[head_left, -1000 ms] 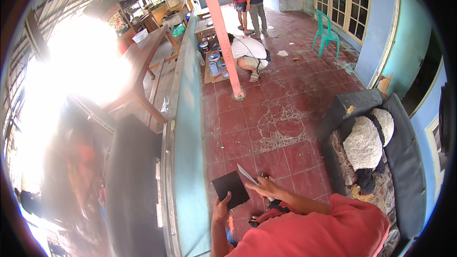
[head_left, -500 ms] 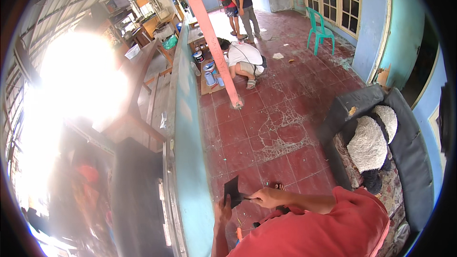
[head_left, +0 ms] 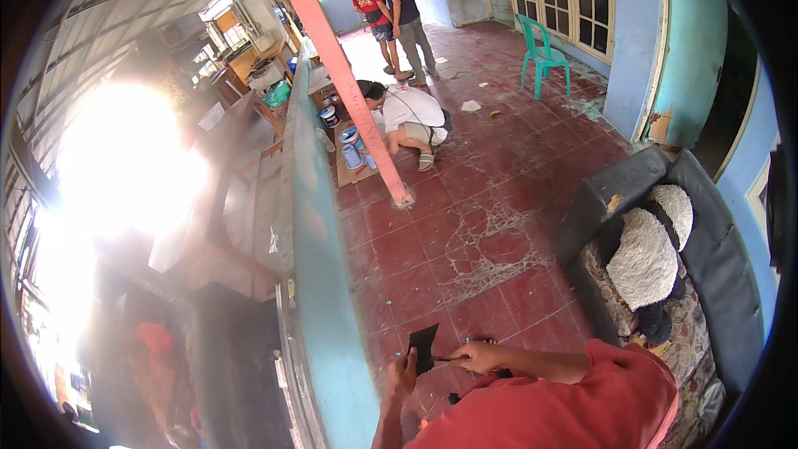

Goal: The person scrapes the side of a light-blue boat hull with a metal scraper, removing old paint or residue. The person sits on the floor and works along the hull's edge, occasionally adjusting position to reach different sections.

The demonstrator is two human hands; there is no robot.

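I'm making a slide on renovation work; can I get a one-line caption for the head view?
Left hand steadies a dark sheet by the turquoise low wall; right hand works its edge.

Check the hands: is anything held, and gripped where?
Yes. The left hand pinches a dark flat sheet at its lower left edge. The right hand grips a thin tool by its rear end, tip at the sheet.

Black sheet [head_left: 423, 344] in hand, against the teal wall [head_left: 328, 316]. Floor [head_left: 465, 241] beside the wall: dark red tiles, white scuffs. Salmon post [head_left: 349, 83]. Green chair [head_left: 542, 56] beyond. Sofa [head_left: 715, 266] dark grey, white plush [head_left: 644, 254].
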